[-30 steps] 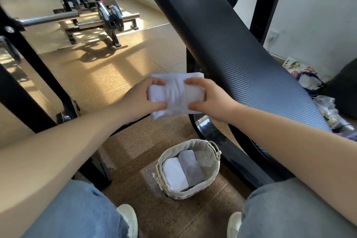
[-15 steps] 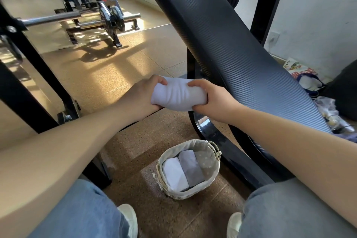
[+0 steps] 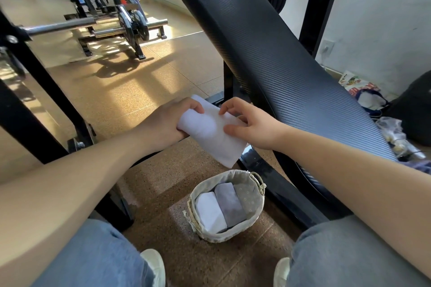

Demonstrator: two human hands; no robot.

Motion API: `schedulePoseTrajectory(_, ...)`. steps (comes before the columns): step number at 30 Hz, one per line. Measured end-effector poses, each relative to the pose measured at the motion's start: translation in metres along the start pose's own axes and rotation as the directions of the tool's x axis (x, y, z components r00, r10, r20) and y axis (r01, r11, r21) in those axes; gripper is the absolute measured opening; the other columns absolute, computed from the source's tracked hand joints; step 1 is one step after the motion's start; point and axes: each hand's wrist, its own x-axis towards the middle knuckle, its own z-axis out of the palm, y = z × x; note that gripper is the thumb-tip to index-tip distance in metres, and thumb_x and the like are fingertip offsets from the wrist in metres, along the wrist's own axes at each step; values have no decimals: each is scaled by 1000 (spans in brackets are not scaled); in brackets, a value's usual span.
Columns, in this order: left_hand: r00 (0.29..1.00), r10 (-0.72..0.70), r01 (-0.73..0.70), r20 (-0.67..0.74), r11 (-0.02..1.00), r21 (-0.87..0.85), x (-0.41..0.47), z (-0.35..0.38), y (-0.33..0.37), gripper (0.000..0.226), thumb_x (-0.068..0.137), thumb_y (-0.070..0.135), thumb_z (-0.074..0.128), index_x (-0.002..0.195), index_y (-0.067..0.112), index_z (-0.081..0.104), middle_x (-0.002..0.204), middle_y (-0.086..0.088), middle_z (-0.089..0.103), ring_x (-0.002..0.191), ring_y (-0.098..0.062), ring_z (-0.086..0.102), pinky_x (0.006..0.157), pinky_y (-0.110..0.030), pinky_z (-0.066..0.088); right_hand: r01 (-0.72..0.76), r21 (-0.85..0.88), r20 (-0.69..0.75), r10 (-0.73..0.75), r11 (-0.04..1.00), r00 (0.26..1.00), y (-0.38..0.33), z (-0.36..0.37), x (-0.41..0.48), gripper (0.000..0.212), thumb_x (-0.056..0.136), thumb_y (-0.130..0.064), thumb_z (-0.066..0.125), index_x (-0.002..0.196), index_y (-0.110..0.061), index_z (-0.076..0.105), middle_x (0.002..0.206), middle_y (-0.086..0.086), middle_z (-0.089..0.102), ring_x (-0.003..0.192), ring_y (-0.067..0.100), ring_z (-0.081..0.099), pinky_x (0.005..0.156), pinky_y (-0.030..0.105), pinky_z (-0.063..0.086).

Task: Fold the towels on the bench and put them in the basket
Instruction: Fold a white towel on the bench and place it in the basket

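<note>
The white towel is folded into a thick, soft-edged oblong. It is smooth on its face and tilted, with its lower corner hanging toward the basket. It is held in the air between the person's knees, just off the left edge of the black bench and above the far rim of the basket.

There are three towels in view. One is in the hands and two are in the basket. Those two are a folded white one toward the left wall and a grey towel touching it on its right, both standing on edge. The single basket is round with a cloth lining and sits on the speckled floor near the bench's foot.

The left hand is wrapped round the towel's left end, with the fingers curled over the top and the thumb underneath in a firm grip. The right hand is half closed. Its thumb lies on the towel's face and its bent fingertips meet the upper edge, pinching the right end lightly.
</note>
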Motion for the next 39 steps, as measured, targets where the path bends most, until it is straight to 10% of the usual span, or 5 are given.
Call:
schedulePoseTrajectory(8, 1000, 17, -18, 25, 999, 40, -2, 7, 6, 65, 78, 7, 75, 125, 40, 47, 130, 7, 44, 110, -20, 53, 83, -36, 48, -112, 205, 249, 59, 972, 967, -4, 2, -3, 79, 87, -1, 72, 146, -46, 43, 122, 7, 61, 106, 23, 67, 91, 39, 59)
schedulePoseTrajectory(15, 981, -166, 183, -99, 964, 194, -2, 15, 9, 77, 79, 8, 61, 147, 28, 31, 140, -12, 30, 129, -36, 35, 105, -45, 40, -208, -10, 21, 208, 978, 978, -2, 11, -5, 88, 86, -13, 73, 153, -47, 27, 128, 1, 52, 94, 11, 60, 68, 21, 49)
schedulePoseTrajectory(24, 941, -336, 315, -30, 906, -283, -5, 36, 51, 58, 98, 30, 57, 151, 26, 34, 140, 1, 51, 115, -17, 54, 93, -33, 45, -148, 75, -117, 156, 986, 981, -15, 25, -11, 92, 86, -12, 75, 154, -44, 22, 129, 1, 51, 99, 14, 62, 82, 34, 59)
schedulePoseTrajectory(32, 845, -533, 328, -52, 592, -737, -11, 31, 75, 75, 84, 37, 71, 147, 42, 31, 128, -2, 58, 109, -24, 64, 91, -48, 58, -53, 268, -120, 88, 962, 989, -37, 30, -29, 91, 88, -3, 71, 155, -43, 25, 129, -1, 49, 99, 8, 62, 71, 18, 54)
schedulePoseTrajectory(39, 852, -523, 257, -24, 458, -851, -30, 26, 85, 85, 81, 25, 81, 145, 50, 31, 132, -3, 57, 111, -28, 64, 88, -53, 59, -29, 386, -66, 59, 922, 996, -46, 40, -53, 93, 87, 8, 69, 149, -47, 26, 133, 7, 53, 107, 22, 67, 88, 38, 61)
